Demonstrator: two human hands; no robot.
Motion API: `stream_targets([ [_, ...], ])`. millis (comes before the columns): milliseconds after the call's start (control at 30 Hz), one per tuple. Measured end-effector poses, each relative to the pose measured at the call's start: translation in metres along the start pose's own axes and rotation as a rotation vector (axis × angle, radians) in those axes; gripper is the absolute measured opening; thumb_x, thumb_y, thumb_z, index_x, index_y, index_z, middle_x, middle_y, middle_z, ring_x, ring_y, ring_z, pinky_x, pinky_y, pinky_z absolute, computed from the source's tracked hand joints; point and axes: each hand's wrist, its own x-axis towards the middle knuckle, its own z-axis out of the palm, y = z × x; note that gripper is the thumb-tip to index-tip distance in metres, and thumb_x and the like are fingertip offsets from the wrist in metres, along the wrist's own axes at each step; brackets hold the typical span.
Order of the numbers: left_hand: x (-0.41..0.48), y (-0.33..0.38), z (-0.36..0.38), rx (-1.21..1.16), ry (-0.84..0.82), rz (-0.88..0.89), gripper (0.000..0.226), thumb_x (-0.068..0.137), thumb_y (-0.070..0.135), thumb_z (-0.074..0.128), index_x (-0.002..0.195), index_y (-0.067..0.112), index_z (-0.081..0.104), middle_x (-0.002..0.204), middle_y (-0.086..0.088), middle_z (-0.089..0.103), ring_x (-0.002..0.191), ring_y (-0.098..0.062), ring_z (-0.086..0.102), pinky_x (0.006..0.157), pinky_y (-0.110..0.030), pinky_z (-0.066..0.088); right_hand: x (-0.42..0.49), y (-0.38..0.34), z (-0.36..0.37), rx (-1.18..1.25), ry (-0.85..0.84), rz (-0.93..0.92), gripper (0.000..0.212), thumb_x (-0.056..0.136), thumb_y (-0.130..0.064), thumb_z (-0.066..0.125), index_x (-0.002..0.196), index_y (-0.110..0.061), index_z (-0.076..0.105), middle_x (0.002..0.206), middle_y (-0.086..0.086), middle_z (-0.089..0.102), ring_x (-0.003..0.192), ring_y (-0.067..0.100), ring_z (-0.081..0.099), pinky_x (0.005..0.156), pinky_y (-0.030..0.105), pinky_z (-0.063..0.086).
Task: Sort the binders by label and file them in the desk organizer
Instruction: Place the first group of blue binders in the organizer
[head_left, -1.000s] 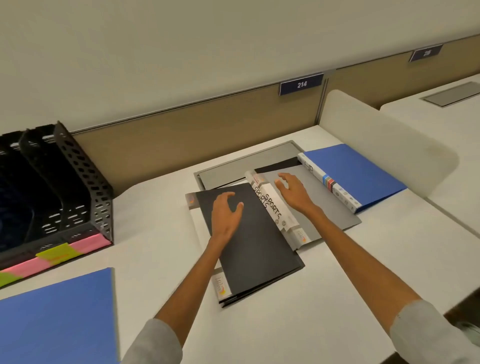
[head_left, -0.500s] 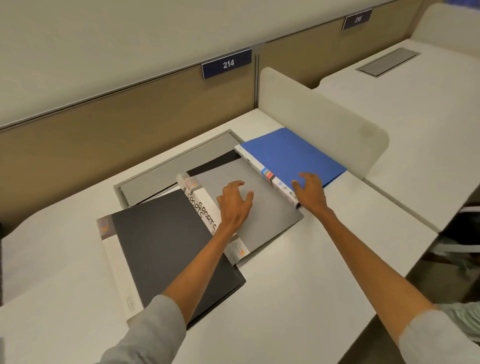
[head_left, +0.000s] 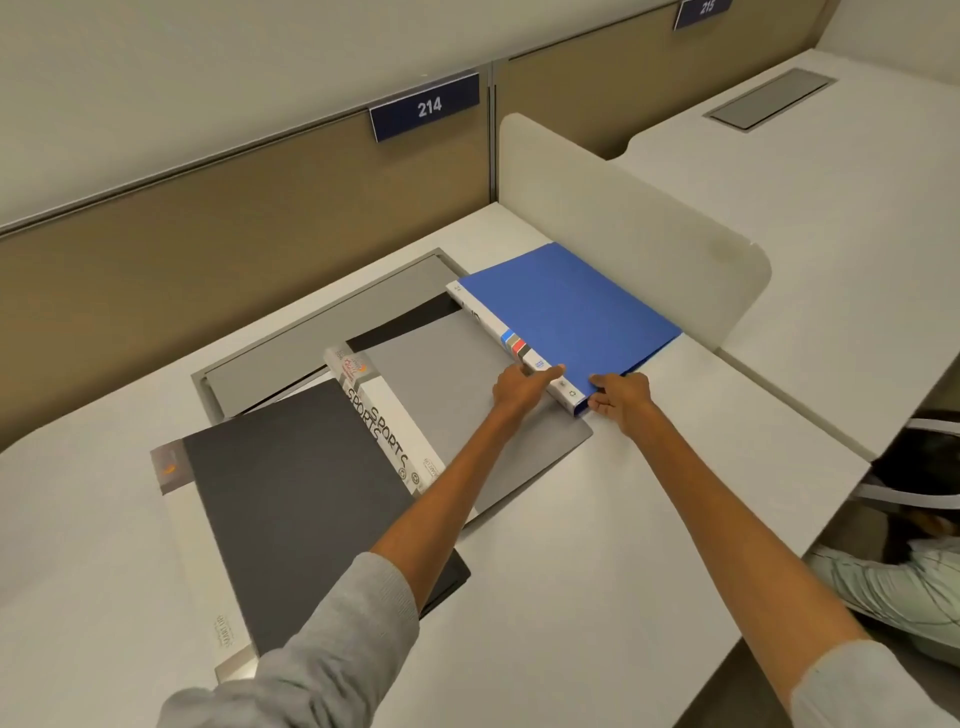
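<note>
White office table below a tan partition: three binders lying flat, none filed yet.

On the white table, a blue plastic binder with a white spine is laid flat beside a low cream divider panel, its spine side resting on the right edge of a light grey binder marked SPORTS. A dark grey binder is set against that one's spine on the left. The near corner of the blue plastic binder is pinched in the grip of the right hand, thumb on the cover. The left hand is laid against the spine with fingers straight, nothing held. No desk organizer is shown. Sorting is judged barely begun: all three binders remain to be read and filed.
</note>
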Motion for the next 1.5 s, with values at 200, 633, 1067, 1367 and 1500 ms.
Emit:
stream_targets([
  [200,-0.017,0.007,-0.007,-0.374,-0.028,-0.100,0.058,0.081,0.028,0.079,0.125,0.001,0.053,0.113,-0.016,0.067,0.093,-0.025,0.069,0.064,-0.024,0.055,-0.018,-0.013,0.009,0.006,-0.094,0.039,0.021,0.092,-0.001,0.060,0.112,-0.002,0.052,0.086,0.013,0.061,0.060,0.015,0.055,0.056,0.025,0.051],
  [633,-0.075,-0.004,-0.091,-0.508,0.106,0.121,0.029,0.071,0.006,0.083,0.094,0.011,0.066,0.094,-0.001,0.074,0.076,-0.018,0.075,0.056,-0.026,0.056,-0.087,-0.019,0.023,-0.392,-0.229,-0.036,0.018,0.086,-0.022,0.069,0.087,-0.004,0.066,0.076,0.008,0.068,0.061,0.017,0.058,0.056,0.022,0.042],
  [1067,-0.161,-0.030,-0.224,-0.307,0.424,0.368,0.044,0.069,0.008,0.085,0.107,0.009,0.064,0.102,-0.004,0.072,0.085,-0.018,0.073,0.067,-0.032,0.061,-0.205,-0.073,0.156,-0.420,-0.450,-0.627,0.021,0.086,-0.034,0.070,0.100,-0.019,0.071,0.100,-0.002,0.071,0.095,0.019,0.068,0.064,0.025,0.054],
  [1367,-0.239,-0.078,-0.325,-0.021,0.652,0.483,0.046,0.073,0.022,0.085,0.107,0.017,0.054,0.101,0.006,0.062,0.090,-0.018,0.067,0.074,-0.026,0.055,-0.305,-0.105,0.249,-0.455,-0.703,-0.953,0.097,0.077,-0.036,0.081,0.149,-0.045,0.018,0.159,0.001,0.018,0.140,0.026,0.033,0.098,0.045,0.045],
  [1500,-0.272,-0.103,-0.370,0.070,0.721,0.509,0.048,0.072,0.025,0.085,0.108,0.019,0.054,0.104,0.007,0.061,0.087,-0.014,0.065,0.065,-0.013,0.049,-0.351,-0.110,0.284,-0.515,-0.770,-1.100,0.111,0.069,-0.039,0.086,0.149,-0.051,0.008,0.161,-0.008,0.007,0.148,0.025,0.017,0.111,0.051,0.032],
])
